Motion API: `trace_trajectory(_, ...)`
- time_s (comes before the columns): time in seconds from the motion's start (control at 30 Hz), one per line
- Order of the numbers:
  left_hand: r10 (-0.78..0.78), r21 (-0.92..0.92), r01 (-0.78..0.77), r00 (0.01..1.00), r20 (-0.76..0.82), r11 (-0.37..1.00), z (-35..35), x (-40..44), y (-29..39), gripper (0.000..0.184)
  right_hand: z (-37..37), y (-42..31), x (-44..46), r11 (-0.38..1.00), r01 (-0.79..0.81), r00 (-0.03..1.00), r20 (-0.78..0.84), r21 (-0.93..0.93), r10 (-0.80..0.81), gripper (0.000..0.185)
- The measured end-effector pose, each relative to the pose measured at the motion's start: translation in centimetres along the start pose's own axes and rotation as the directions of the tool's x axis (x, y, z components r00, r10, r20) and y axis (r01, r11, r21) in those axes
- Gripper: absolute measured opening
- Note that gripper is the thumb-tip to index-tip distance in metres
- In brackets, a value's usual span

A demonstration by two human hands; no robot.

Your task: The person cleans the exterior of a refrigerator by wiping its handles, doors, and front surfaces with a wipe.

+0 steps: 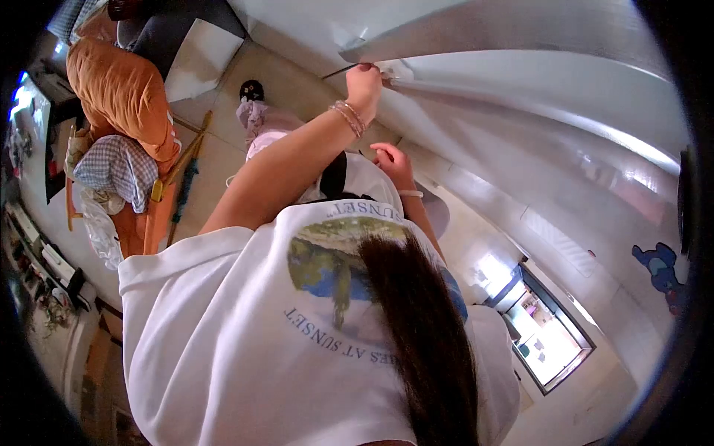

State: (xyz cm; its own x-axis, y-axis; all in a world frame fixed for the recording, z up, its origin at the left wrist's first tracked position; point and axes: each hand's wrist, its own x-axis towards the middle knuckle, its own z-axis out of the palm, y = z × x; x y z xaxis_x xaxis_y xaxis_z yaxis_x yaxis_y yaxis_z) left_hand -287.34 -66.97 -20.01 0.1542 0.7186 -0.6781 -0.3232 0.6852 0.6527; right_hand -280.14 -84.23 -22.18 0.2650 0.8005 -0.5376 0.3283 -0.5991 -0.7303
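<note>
My left hand (364,88), with beaded bracelets at the wrist, is raised beside the pale grey wall-like surface. Its fingers are closed on a thin dark stick-like object (339,72) that points out to the left. Just right of these fingers is a small whitish piece (398,70) against the surface; whether I touch it I cannot tell. My right hand (394,163), wearing a white band, is lower, in front of my waist. Its fingers are curled, and what they hold, if anything, I cannot make out.
A wooden-armed chair (190,152) on the left carries an orange cushion (119,93) and a checked cloth (115,169). A grey glossy panel (513,33) runs along the upper right. A blue cartoon sticker (660,267) and a bright doorway or window (550,338) are at the right.
</note>
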Motion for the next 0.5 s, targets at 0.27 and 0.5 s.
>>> trace_trajectory(0.27,-0.087,-0.021,0.087,0.996,-0.036,0.996,-0.3,0.7,-0.7,0.019,0.4,-0.4,0.0,1.000,0.002,1.000,0.002,-0.003,-0.002,0.022)
trace_trajectory(0.5,-0.148,0.100,0.145,0.989,0.025,0.984,-2.0,2.3,-2.6,0.022,0.5,0.4,-0.1,1.000,-0.028,0.999,-0.026,0.001,0.028,0.022)
